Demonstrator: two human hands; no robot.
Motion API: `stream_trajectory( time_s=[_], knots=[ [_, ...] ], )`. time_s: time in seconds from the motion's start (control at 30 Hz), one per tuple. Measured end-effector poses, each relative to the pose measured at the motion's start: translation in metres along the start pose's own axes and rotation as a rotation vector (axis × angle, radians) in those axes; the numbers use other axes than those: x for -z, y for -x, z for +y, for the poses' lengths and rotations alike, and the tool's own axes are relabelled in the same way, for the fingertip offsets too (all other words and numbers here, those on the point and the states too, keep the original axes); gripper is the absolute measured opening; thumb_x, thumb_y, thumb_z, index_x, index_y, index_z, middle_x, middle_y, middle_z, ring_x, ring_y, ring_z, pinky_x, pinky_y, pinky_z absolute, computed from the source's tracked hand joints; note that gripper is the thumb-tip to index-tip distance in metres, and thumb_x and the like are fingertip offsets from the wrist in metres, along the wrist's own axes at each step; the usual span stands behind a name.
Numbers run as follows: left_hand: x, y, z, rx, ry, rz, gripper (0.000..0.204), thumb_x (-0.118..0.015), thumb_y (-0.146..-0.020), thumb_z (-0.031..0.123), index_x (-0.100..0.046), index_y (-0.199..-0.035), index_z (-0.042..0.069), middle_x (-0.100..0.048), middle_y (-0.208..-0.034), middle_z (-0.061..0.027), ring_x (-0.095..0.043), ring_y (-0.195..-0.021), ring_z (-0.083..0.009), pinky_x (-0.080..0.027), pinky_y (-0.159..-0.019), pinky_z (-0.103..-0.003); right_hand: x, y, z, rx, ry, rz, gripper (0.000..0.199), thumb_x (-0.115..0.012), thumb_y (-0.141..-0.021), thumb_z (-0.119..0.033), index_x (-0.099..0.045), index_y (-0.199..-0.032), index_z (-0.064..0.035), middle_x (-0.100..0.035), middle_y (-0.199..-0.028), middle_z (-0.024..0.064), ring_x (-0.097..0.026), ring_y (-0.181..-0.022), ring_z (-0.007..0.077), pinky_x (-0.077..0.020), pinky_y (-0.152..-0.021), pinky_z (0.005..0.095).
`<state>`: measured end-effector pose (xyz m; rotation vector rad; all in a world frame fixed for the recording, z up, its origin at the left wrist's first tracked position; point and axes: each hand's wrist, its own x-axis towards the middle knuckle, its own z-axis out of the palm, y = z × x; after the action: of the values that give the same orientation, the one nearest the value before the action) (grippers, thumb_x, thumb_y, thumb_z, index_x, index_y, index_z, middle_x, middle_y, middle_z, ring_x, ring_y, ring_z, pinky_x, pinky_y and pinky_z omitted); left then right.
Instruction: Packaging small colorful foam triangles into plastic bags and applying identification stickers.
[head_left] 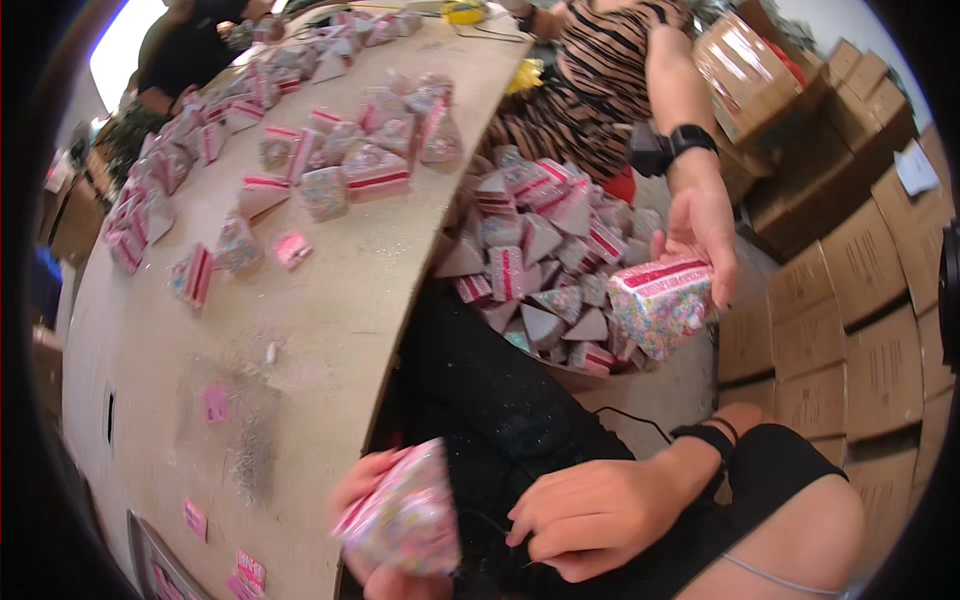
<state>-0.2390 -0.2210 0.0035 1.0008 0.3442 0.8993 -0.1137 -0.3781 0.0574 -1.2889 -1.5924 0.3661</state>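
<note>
1. The cake-slice ornament [415, 515] is a wedge, its broad face crusted with pastel, glittery sprinkles, with pink along its left side.
2. It is held beside the table's right edge, near that edge's lower end; the left hand [358, 478] is clamped on it.
3. The right hand [590, 510] is well apart from the left, fingers curled over the lap; whether they grip anything I cannot tell.
4. The slice hides much of the left hand; its far side is unseen, and its surface is slightly blurred.
5. The pale wooden table [330, 340] carries rows of similar slices [375, 165] toward its far end, and pink cards [216, 403] and silvery glitter [248, 450] nearer.
6. Off its right edge, a co-worker's hand [705, 225] holds another slice [655, 300] beside a heap of slices [545, 240]; cardboard boxes [885, 370] are stacked beyond.
</note>
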Motion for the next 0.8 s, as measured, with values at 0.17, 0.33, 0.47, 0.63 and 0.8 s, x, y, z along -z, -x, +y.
stream_trajectory(
  time_s=[0.17, 0.33, 0.47, 0.63, 0.8],
  knots=[
    [0.068, -0.009, 0.042, 0.337, -0.207, -0.144, 0.059, -0.053, -0.091, 0.037, -0.042, -0.134, -0.002, -0.063, -0.101, -0.0251, -0.066, -0.08, -0.03, -0.057, -0.061, -0.032, 0.004, -0.001, -0.005, -0.137, -0.168, -0.183, 0.011, -0.064, -0.081, -0.003, -0.056, -0.089, -0.0035, -0.055, -0.081, 0.0108, -0.056, -0.071, 0.0288, -0.0475, -0.064, 0.037],
    [0.006, 0.021, -0.004, -0.704, -0.087, -0.368, 0.088, -0.064, -0.071, 0.057, -0.041, -0.134, 0.0, -0.043, -0.134, -0.0286, -0.049, -0.117, -0.0425, -0.041, -0.099, -0.056, 0.01, -0.008, -0.018, -0.025, -0.106, -0.177, 0.014, -0.064, -0.078, -0.004, -0.052, -0.085, -0.0045, -0.053, -0.079, 0.0077, -0.057, -0.073, 0.0273, -0.0479, -0.064, 0.0374],
    [-0.045, 0.03, 0.001, 0.228, 0.031, 0.087, 0.079, -0.064, -0.07, 0.053, -0.047, -0.117, -0.008, -0.052, -0.123, -0.0286, -0.057, -0.111, -0.0371, -0.046, -0.098, -0.047, 0.045, -0.016, -0.01, 0.009, 0.22, -0.034, 0.016, -0.067, -0.072, -0.003, -0.055, -0.082, -0.0068, -0.054, -0.076, 0.0058, -0.057, -0.066, 0.0248, -0.0474, -0.056, 0.034],
    [-0.017, 0.019, 0.009, 0.383, 0.387, -0.064, 0.086, -0.063, -0.07, 0.057, -0.044, -0.126, -0.006, -0.052, -0.126, -0.0256, -0.063, -0.1, -0.038, -0.055, -0.078, -0.041, 0.053, -0.048, 0.006, 0.175, 0.43, -0.049, 0.019, -0.066, -0.067, 0.008, -0.057, -0.081, -0.0016, -0.066, -0.078, 0.013, -0.069, -0.075, 0.0293, -0.0593, -0.068, 0.0402],
    [-0.022, 0.016, -0.001, 0.463, 0.315, -0.054, 0.076, -0.048, -0.082, 0.059, -0.047, -0.131, 0.002, -0.059, -0.119, -0.0184, -0.061, -0.092, -0.0317, -0.046, -0.056, -0.033, 0.051, -0.061, 0.016, 0.246, 0.375, -0.062, 0.02, -0.067, -0.067, 0.009, -0.056, -0.081, -0.0007, -0.063, -0.075, 0.0101, -0.071, -0.084, 0.0313, -0.0596, -0.077, 0.0461]
  ],
)
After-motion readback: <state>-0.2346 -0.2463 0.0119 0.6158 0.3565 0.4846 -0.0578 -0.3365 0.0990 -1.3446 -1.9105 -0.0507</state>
